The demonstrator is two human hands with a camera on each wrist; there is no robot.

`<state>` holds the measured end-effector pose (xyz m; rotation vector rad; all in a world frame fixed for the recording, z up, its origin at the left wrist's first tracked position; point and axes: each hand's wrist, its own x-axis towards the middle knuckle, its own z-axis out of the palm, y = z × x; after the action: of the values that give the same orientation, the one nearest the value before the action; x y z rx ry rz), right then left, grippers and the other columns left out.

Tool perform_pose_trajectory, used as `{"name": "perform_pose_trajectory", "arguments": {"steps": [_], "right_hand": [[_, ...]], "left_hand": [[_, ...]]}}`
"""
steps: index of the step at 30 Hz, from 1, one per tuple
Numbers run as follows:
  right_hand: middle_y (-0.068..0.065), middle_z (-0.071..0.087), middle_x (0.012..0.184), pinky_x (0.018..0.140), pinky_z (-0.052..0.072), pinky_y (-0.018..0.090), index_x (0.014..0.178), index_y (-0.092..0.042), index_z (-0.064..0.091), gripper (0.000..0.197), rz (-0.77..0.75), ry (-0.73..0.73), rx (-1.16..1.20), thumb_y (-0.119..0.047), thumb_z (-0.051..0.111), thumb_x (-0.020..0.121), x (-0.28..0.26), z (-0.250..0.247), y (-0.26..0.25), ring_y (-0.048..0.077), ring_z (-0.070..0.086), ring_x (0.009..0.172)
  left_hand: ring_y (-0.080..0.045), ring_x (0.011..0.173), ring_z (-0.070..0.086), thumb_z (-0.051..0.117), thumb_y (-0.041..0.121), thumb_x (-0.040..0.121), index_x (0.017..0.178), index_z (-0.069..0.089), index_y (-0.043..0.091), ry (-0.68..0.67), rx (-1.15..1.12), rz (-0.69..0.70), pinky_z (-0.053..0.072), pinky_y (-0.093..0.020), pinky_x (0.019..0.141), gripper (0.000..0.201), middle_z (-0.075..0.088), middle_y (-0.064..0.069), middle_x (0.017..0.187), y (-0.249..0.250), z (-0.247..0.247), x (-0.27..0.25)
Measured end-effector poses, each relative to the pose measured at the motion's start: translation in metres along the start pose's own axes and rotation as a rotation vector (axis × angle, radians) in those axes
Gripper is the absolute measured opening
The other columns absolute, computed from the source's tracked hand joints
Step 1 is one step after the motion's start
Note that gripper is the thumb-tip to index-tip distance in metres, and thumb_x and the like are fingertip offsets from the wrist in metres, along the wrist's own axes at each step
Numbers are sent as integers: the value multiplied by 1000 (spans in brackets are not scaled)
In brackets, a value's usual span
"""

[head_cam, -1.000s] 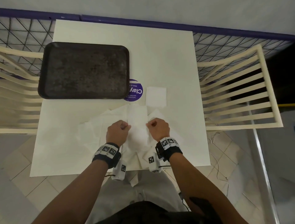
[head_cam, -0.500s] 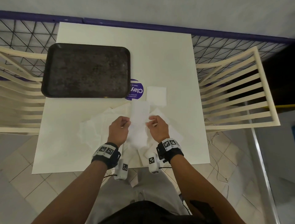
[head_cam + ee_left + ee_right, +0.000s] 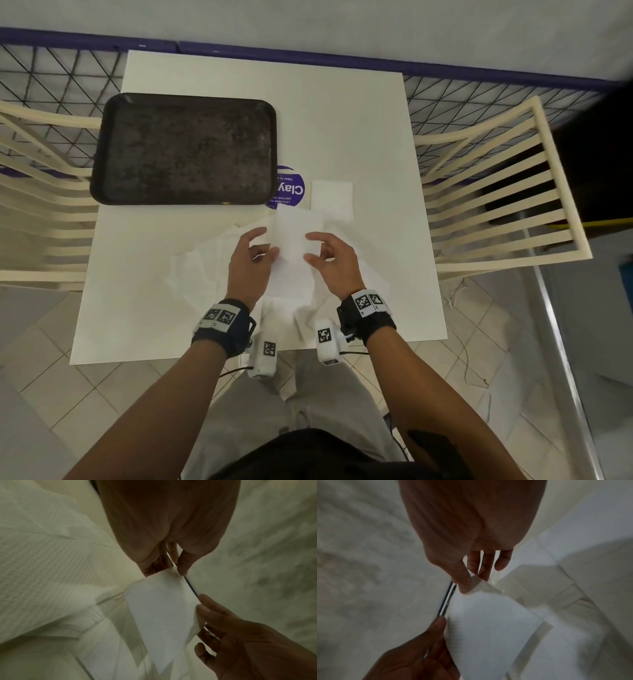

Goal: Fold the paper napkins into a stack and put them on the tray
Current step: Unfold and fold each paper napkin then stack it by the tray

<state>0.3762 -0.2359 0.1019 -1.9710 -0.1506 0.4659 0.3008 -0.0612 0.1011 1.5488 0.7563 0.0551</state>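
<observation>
two hands hold one folded napkin up over the loose napkins at the table's near edge: the left hand pinches its left edge, the right hand its right. beyond lies a folded square napkin, then the dark tray, far left.

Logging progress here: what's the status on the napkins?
Both hands, left and right, pinch one half-folded napkin. One folded square on the table. Tray holds nothing. Nothing in the way.

Embossed paper napkin; matt tray
</observation>
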Motion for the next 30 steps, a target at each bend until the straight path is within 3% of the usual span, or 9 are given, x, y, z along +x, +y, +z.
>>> {"name": "perform_pose_trajectory", "arguments": {"steps": [2, 5, 8, 11, 15, 19, 23, 26, 30], "right_hand": [[-8, 49, 75, 79, 49, 16, 112, -30, 74, 33, -5, -3, 2, -13, 78, 84, -3, 0, -2, 7, 53, 71], [-3, 55, 81, 78, 47, 13, 110, -26, 76, 28, 3, 10, 24, -12, 77, 86, -7, -2, -5, 3, 51, 70], [0, 68, 96, 78, 47, 14, 110, -26, 76, 25, -15, 28, 10, -14, 76, 88, -10, -3, -8, 1, 52, 70], [0, 68, 102, 80, 47, 17, 112, -30, 75, 27, -45, 22, -56, -23, 79, 86, -13, -5, -11, 6, 53, 72], [-6, 57, 90, 76, 41, 11, 109, -30, 77, 27, -123, 4, -192, -28, 82, 83, -15, -6, -13, 7, 49, 71], [-7, 54, 87, 77, 43, 21, 103, -32, 79, 15, -149, 7, -231, -30, 77, 89, -15, -6, -11, 1, 47, 74], [-3, 54, 93, 82, 43, 25, 101, -33, 79, 12, -148, 45, -228, -33, 74, 91, -16, -7, -8, 7, 53, 88], [-4, 54, 96, 89, 49, 36, 100, -35, 79, 11, -120, 48, -229, -34, 75, 90, -15, -6, -7, 13, 54, 96], [-8, 55, 106, 95, 46, 44, 97, -43, 74, 11, -136, 50, -290, -46, 73, 86, -16, -2, -9, 15, 49, 108]], "left_hand": [[-22, 96, 73, 73, 24, 97, 130, 63, 36, -45, 6, 63, 61, -39, 88, 37, 76, -2, 101, -2, -2, -3], [-21, 91, 68, 76, 23, 94, 111, 74, 40, -50, 70, 104, 59, -49, 93, 23, 72, 3, 93, -2, -3, -5], [-24, 95, 69, 77, 23, 93, 101, 77, 42, -27, 74, 96, 58, -49, 96, 21, 73, 1, 98, -1, -3, -9], [-23, 97, 70, 76, 24, 93, 103, 77, 38, -9, 95, 107, 58, -44, 96, 17, 75, -1, 100, 1, -3, -13], [-16, 99, 71, 77, 25, 94, 111, 79, 25, 10, 107, 100, 58, -35, 98, 18, 77, 4, 102, 4, -4, -17], [-15, 104, 70, 79, 27, 91, 117, 78, 21, -13, 142, 104, 56, -26, 96, 26, 77, 2, 113, 4, -6, -19], [-8, 95, 68, 80, 29, 91, 109, 80, 22, 17, 257, 195, 52, -10, 83, 19, 74, 7, 106, 1, -9, -20], [-6, 88, 64, 77, 25, 94, 102, 81, 22, 56, 304, 274, 52, -15, 76, 10, 69, 4, 106, 0, -9, -21], [-15, 88, 62, 73, 22, 96, 103, 78, 17, 47, 408, 335, 45, -14, 74, 10, 61, -2, 113, -2, -6, -19]]}}
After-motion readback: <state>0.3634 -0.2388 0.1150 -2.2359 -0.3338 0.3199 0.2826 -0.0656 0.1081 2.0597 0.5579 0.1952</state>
